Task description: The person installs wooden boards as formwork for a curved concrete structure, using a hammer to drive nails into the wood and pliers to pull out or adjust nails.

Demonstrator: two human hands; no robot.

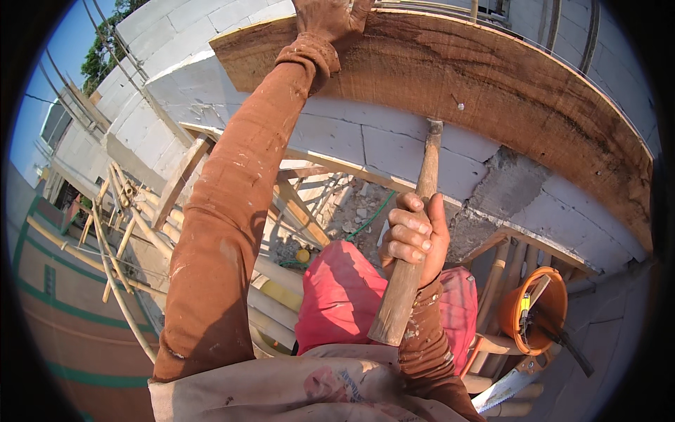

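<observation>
A long brown wooden board (422, 70) stands on edge against the pale block wall. My left hand (329, 20) is at its top edge, left of the middle, gripping it; the fingertips run out of the picture. In my right hand (416, 238) is a hammer (399, 299), the fingers closed around its wooden handle. The hammer's far end meets the area just under the board's lower edge, and its head is hard to make out. A nail (460, 106) pokes from the board's face above the hammer, and a second nail (598, 173) sits farther right.
An orange bucket (508, 309) with tools stands at the lower right, beside a handsaw (510, 385). Bamboo poles (123, 211) form scaffolding at left and under me. Rubble (362, 204) lies below the block wall (323, 133). Upright steel bars rise at the upper left.
</observation>
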